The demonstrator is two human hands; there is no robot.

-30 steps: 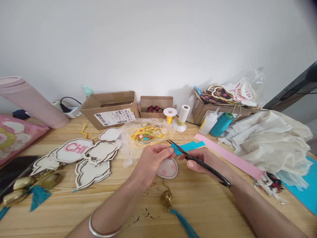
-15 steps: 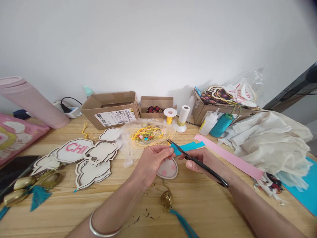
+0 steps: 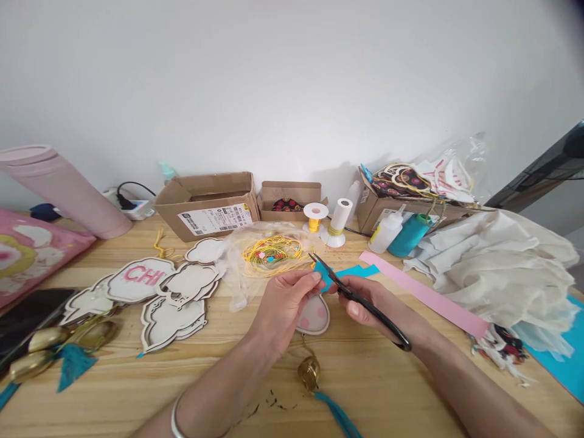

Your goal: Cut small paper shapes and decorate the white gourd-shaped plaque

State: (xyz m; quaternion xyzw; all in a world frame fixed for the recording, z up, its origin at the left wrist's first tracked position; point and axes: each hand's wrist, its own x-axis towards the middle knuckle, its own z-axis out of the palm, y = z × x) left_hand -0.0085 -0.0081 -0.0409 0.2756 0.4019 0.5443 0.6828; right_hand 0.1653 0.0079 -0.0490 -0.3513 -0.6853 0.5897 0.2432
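Pinched and flat-looking, a small bright blue piece [image 3: 320,271] is seen in the head view near the middle of the worktable, held up by its lower edge between the thumb and forefinger of the left hand [image 3: 280,307]. It is plain and evenly coloured, with a straight upper edge, though its lower part is hidden by the fingers. Black scissors [image 3: 381,316] are gripped in the right hand [image 3: 371,298], whose fingers are curled around the handles; the narrow blades are slightly parted at the tips and are laid across the blue, but whether any of it is caught between them cannot be told. Just beyond, a blue strip [image 3: 360,271] of the same shade is seen with a stepped end, and it is partly overlapped by the scissors and right hand. Beside it a long, straight-edged pink strip [image 3: 429,295] is laid slantwise on the wooden table [image 3: 205,395]. Below the left fingertips, a pale rounded ornament [image 3: 314,316] marked with pink spots is partly covered, and a shiny golden bell [image 3: 309,372] with a teal tassel [image 3: 337,415] is placed nearer the wearer.
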